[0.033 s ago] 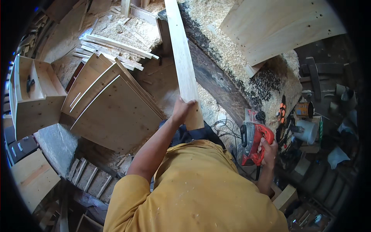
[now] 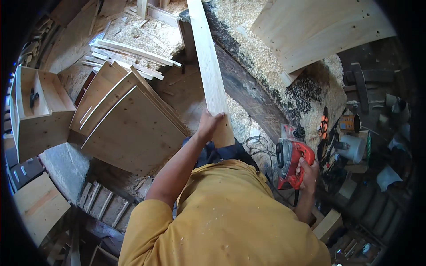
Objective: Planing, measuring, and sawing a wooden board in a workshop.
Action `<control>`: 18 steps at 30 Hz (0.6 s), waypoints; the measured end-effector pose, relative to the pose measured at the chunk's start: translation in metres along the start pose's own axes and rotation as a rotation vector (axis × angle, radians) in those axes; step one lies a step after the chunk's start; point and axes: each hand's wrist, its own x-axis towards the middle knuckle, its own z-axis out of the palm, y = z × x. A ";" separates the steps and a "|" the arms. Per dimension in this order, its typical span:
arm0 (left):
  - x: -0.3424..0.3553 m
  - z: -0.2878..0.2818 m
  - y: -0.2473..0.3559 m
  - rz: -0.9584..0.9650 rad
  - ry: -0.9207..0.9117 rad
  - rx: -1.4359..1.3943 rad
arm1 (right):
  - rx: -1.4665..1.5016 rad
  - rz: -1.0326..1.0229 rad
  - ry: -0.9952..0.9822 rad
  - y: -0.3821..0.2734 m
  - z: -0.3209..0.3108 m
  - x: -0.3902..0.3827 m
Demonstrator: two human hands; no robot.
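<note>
A long pale wooden board [image 2: 208, 66] slants away from my body toward the top of the view. My left hand [image 2: 210, 125] is closed around its near end, the thumb lying across the top face. On my right I hold a red and grey electric hand planer [image 2: 290, 162]; my right hand [image 2: 307, 173] wraps its red rear handle. A dark cord [image 2: 296, 197] hangs from the planer's back. The planer is apart from the board, beside the near end of the dark workbench beam [image 2: 253, 93].
Wood shavings [image 2: 248, 26] cover the bench. A large panel [image 2: 324, 31] lies at the far right. Orange-handled pliers [image 2: 324, 126], an orange can [image 2: 349, 123] and a white bucket [image 2: 353, 148] are to the right. Stacked panels [image 2: 137, 128], a drawer-like box [image 2: 44, 111] and wooden strips [image 2: 133, 53] fill the left.
</note>
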 end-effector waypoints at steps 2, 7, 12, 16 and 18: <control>0.006 0.003 -0.010 -0.008 0.004 -0.029 | -0.019 0.012 0.029 0.005 -0.004 -0.009; 0.009 0.013 -0.016 -0.079 0.053 -0.148 | 0.009 0.045 0.058 0.015 -0.013 -0.011; 0.008 0.026 -0.009 -0.124 -0.165 -0.197 | -0.018 0.043 -0.002 0.020 -0.026 -0.003; 0.013 0.043 -0.005 -0.238 -0.136 -0.296 | -0.003 0.039 0.024 0.017 -0.037 0.002; 0.018 0.053 -0.004 -0.210 -0.170 -0.452 | -0.011 0.044 0.025 0.016 -0.042 0.006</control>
